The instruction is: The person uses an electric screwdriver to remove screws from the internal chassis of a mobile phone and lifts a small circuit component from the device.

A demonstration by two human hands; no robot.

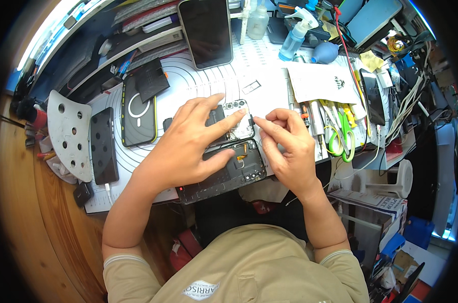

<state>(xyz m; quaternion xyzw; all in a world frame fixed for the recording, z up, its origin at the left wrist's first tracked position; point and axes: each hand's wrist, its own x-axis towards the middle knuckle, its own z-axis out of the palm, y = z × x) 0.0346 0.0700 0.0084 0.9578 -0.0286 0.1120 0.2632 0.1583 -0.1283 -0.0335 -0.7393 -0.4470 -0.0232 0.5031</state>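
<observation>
An opened phone lies in two parts at the front of the bench. The far part is a phone body (233, 134) with its inner board and camera rings showing. Closer to me is a dark phone half (219, 174) with a small orange flex cable. My left hand (186, 141) rests spread over the phone body, its fingertips on the board area and its thumb over the dark half. At the body's right edge, my right hand (292, 144) is closed in a pinch. Whatever its fingertips hold is too small to make out.
A tall dark phone (206, 33) stands at the back. To the left lie a phone with a ring-marked back (139, 113) and a charging phone (104, 146). Green-handled scissors (346, 134) and screwdrivers lie right, beside a white pouch (322, 82), spray bottle (295, 38) and blue blower (325, 52).
</observation>
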